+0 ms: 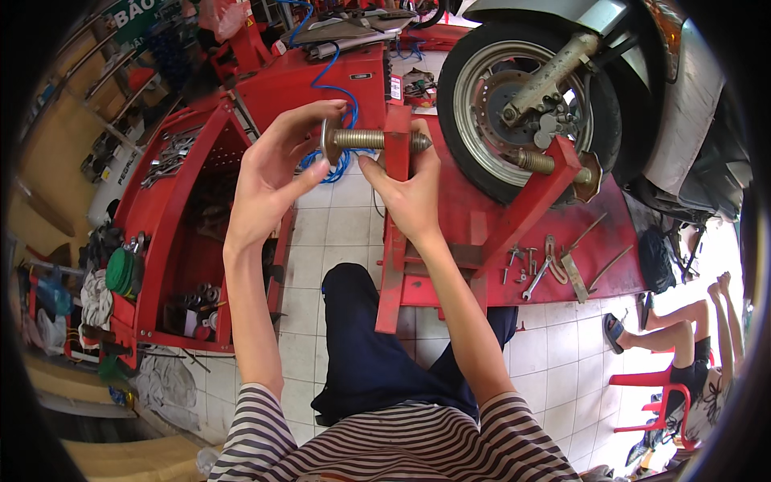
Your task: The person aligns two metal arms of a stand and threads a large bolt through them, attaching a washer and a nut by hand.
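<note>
A threaded clamp screw (361,139) with a round metal plate at its left end passes through a red steel upright (397,153); its pointed tip comes out on the right. My left hand (269,177) is curled round the plate, thumb at its lower edge and fingers over the top. Wrapped about the upright just below the screw is my right hand (414,201), some of its fingers hidden behind the steel. A second clamp screw (536,161) sits in the other red arm (534,201), its tip close to the motorbike's front wheel (474,104).
A wrench (538,277), bolts and other metal parts lie on the red platform (618,233). At the left stands a red tool cart (161,265) with wrenches on top. A blue air hose (329,72) hangs ahead. Another person (683,337) sits on a red chair at the right.
</note>
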Motion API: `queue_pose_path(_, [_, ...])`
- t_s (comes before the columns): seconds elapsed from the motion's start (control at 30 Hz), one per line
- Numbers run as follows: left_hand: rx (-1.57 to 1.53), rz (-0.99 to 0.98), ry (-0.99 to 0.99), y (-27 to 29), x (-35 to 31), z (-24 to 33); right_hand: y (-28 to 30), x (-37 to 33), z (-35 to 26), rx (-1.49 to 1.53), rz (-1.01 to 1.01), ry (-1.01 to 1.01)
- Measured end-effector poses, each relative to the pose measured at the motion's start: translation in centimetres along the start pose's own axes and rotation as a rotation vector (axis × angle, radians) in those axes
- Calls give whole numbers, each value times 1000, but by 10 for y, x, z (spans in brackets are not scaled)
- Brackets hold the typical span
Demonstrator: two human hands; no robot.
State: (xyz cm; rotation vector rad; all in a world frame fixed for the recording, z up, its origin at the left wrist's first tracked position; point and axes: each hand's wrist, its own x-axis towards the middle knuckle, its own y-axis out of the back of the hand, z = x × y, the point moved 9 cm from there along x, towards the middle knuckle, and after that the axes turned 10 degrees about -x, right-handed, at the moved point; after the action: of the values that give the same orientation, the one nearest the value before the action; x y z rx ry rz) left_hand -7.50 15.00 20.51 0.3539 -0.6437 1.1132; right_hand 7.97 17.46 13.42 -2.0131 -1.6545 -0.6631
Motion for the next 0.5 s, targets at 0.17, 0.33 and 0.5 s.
queue_pose_path(0.17, [-76,-155,51,2,-20,-2,0,-1,0,-9,5,-1])
queue_pose_path(0.33, [-179,99,-128,15,-15,5,1,-1,0,-11,11,18])
queue_pose_path(0.5, [299,374,-24,28,5,4,0,-1,3,-21,0,-8])
